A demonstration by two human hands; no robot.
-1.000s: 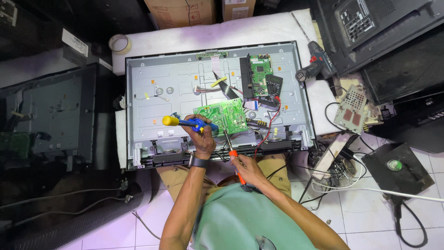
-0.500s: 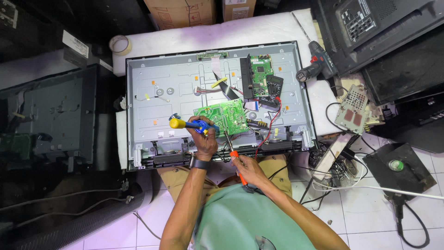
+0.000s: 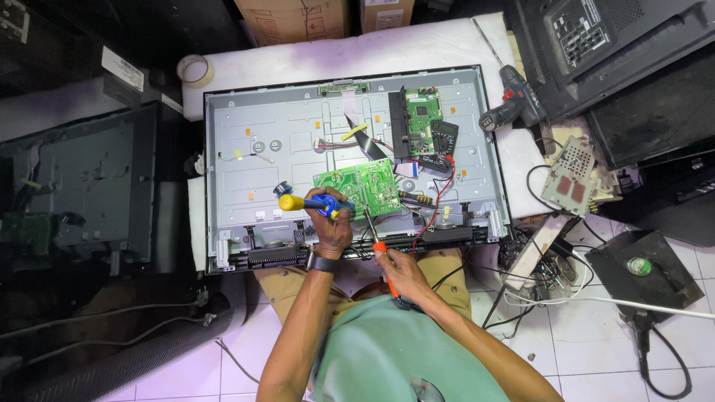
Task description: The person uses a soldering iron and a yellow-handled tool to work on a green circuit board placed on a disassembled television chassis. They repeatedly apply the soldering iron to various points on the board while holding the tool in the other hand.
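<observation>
Chassis: an opened flat-screen back [image 3: 246,141], a shallow grey metal tray with a black rim, lies flat on a white padded bench [image 3: 313,63].
Inside the chassis: a tilted green circuit board [image 3: 361,186] near the lower middle, a second green board [image 3: 423,115] upright at the upper right, a black multimeter [image 3: 439,141] just beside it, a black ribbon cable [image 3: 369,141], red and black leads [image 3: 436,197].
Left hand [image 3: 334,227]: fingers clamped around a blue-and-yellow desoldering pump [image 3: 305,203], held level over the left edge of the tilted board; a dark watch on the wrist.
Right hand [image 3: 395,264]: closed on an orange-handled soldering iron [image 3: 376,242], whose thin tip touches the lower edge of the tilted board.
Tilted board: bright green, crowded with small parts too fine to tell apart.
Around: tape roll [image 3: 195,69], red-black drill [image 3: 514,100], tangled cables [image 3: 544,268] on the tiled floor.
</observation>
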